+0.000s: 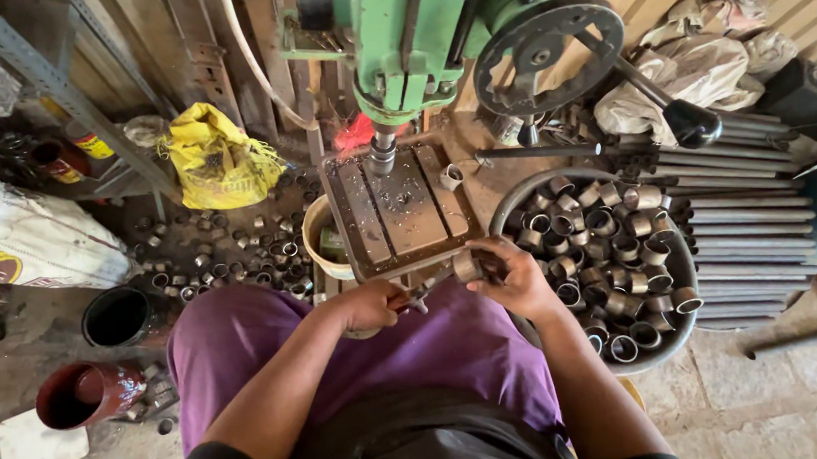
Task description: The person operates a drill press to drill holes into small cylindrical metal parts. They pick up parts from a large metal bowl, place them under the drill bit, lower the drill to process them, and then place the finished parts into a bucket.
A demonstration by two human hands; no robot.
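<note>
A small metalworking workshop: a green drill press (410,50) with a spoked feed wheel (547,44) stands over a slotted work table (400,210) strewn with metal shavings. A round pan (614,270) at the table's right edge brims with short cut pipe rings, long steel tubes (750,213) are stacked beyond it, and more rings (228,247) litter the grimy floor left of the table.
</note>
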